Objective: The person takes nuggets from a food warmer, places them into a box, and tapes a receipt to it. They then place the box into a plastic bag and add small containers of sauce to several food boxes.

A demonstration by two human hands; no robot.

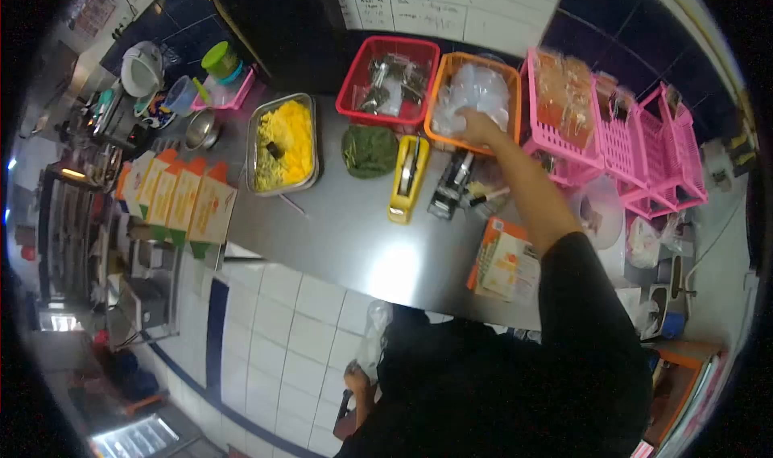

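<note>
My right hand (478,128) reaches over the front rim of an orange basket (439,96), its fingers curled down on translucent white plastic pieces (477,88) piled inside. Low at my left side, beyond the counter edge, my left hand (357,378) is closed on a clear plastic bag (375,329) that rises above the fist. In front of the orange basket lie a yellow stapler-like tool (409,178) and a black device (451,186). A red basket (345,88) with small clear packets stands just left of the orange one.
On the steel counter (346,237) stand a metal tray (312,136) of yellow and pale shredded food and a dark green bundle (369,151). Pink racks (644,148) fill the right side. Printed orange-and-white boxes (189,204) stand at left; flat cards (507,265) lie near the front edge.
</note>
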